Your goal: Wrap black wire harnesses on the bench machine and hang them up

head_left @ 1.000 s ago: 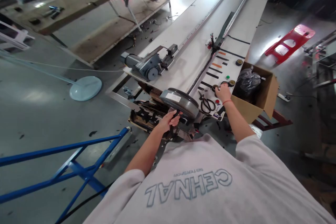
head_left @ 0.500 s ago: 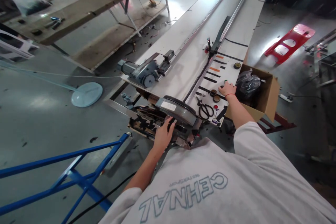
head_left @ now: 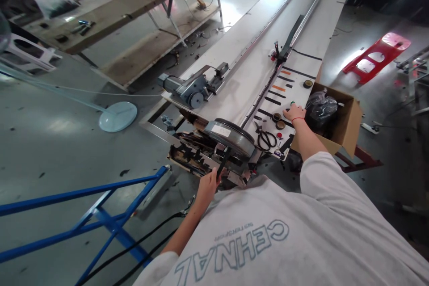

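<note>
My left hand (head_left: 208, 183) is closed on a black strip (head_left: 224, 161), which slants from my fingers up to the underside of a large round dark reel (head_left: 231, 136). Over the white table (head_left: 231, 98), my right hand (head_left: 295, 112) lies with its fingers apart near a small green item. Beside it are two tape rolls (head_left: 280, 124), and a third roll (head_left: 307, 84) sits farther up. Black-handled scissors (head_left: 267, 140) lie between the reel and a red round item (head_left: 279, 135). Short black and orange strips (head_left: 279, 88) are laid out in a row on the table.
An open cardboard box (head_left: 350, 120) with a plastic-wrapped dark object stands right of the table. A motor unit (head_left: 187, 89) is mounted at the table's left edge. Blue metal frame (head_left: 114, 223) stands lower left, a red stool (head_left: 378, 58) at right, a long workbench (head_left: 134, 13) behind.
My left hand has moved down from the reel's edge and closed, with a black strip now stretched between it and the reel. My right hand stays at its place on the table. The view has shifted slightly.
</note>
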`<state>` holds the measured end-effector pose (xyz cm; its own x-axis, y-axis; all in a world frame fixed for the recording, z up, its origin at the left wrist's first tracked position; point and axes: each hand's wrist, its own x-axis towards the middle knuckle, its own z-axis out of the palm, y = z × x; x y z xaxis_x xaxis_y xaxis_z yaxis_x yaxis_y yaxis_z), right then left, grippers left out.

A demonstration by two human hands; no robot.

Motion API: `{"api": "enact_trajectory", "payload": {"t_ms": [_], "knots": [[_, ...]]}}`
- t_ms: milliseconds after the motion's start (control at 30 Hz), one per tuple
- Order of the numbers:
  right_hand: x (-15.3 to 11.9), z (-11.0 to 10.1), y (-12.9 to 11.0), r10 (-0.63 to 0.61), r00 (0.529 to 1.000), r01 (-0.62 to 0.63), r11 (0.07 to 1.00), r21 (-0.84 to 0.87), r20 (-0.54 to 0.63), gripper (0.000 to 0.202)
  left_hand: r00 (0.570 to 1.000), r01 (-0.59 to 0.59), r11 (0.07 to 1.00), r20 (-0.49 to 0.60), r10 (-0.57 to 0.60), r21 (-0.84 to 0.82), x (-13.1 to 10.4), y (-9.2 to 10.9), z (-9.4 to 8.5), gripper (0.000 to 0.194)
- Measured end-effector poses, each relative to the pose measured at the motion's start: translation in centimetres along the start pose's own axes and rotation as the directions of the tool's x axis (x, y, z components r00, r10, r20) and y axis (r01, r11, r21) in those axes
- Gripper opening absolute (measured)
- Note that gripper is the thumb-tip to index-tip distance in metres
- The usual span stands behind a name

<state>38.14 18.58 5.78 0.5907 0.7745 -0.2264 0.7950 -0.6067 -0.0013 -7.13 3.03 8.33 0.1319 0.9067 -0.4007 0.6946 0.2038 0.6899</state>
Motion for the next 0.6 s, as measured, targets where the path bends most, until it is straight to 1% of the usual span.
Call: {"api": "enact_trajectory", "payload": {"t_ms": [133,200,233,267,300,333,367,400,433,467,500,533,567,600], "knots": [[0.2,-0.2,0.2,-0.009,1.0,0.009,1.0,0.015,-0.012,0.061,0.999,-0.018,0.999,0.027,0.019,-0.049,-0.3,-0.8,0.0,0.059],[0.2,-1.0,-0.1,-0.009,1.0,0.01,0.999,0.045,-0.01,0.057,0.998,-0.064,0.995,0.013,0.065,-0.075,-0.1,-0.9,0.2,0.056],[-0.1,-1.5,-0.4,-0.017,0.999,0.019,0.997,0.072,-0.027,0.054,0.996,-0.088,0.992,0.004,0.089,-0.09,0.2,-0.9,0.4,0.055],[-0.8,-2.1,-0.8,-0.036,0.997,0.044,0.993,0.11,-0.068,0.052,0.994,-0.108,0.988,-0.005,0.108,-0.109,0.4,-0.9,0.5,0.054],[-2.0,-2.8,-1.4,-0.069,0.989,0.089,0.983,0.161,-0.129,0.051,0.992,-0.123,0.984,-0.013,0.123,-0.132,0.7,-0.9,0.6,0.054],[-3.8,-3.3,-2.0,-0.11,0.974,0.154,0.963,0.223,-0.198,0.049,0.991,-0.131,0.978,-0.016,0.13,-0.16,1.0,-0.9,0.7,0.054],[-6.2,-3.7,-2.7,-0.158,0.952,0.234,0.928,0.29,-0.264,0.047,0.992,-0.127,0.974,-0.018,0.126,-0.188,1.3,-0.9,0.8,0.054],[-9.1,-3.9,-3.5,-0.22,0.926,0.327,0.874,0.36,-0.307,0.044,0.993,-0.116,0.969,-0.021,0.114,-0.217,1.6,-1.0,0.9,0.054],[-12.5,-3.8,-4.3,-0.282,0.907,0.401,0.807,0.434,-0.313,0.041,0.995,-0.102,0.965,-0.025,0.099,-0.243,1.8,-1.0,0.9,0.055],[-16.1,-3.3,-5.1,-0.378,0.879,0.476,0.73,0.49,-0.291,0.038,0.996,-0.087,0.96,-0.031,0.082,-0.267,2.1,-1.1,0.8,0.056],[-19.7,-2.6,-6.0,-0.508,0.823,0.558,0.633,0.537,-0.255,0.035,0.997,-0.071,0.955,-0.041,0.062,-0.288,2.3,-1.1,0.7,0.057],[-23.0,-1.6,-7.0,-0.657,0.723,0.637,0.513,0.575,-0.215,0.031,0.997,-0.058,0.949,-0.056,0.043,-0.31,2.6,-1.1,0.5,0.058],[-25.9,-0.5,-8.2,-0.767,0.607,0.7,0.391,0.597,-0.209,0.028,0.997,-0.051,0.94,-0.074,0.027,-0.337,2.9,-1.1,0.3,0.059],[-28.2,0.5,-9.5,-0.825,0.52,0.743,0.308,0.595,-0.222,0.028,0.996,-0.046,0.929,-0.087,0.015,-0.367,3.2,-1.1,0.1,0.06]]}}
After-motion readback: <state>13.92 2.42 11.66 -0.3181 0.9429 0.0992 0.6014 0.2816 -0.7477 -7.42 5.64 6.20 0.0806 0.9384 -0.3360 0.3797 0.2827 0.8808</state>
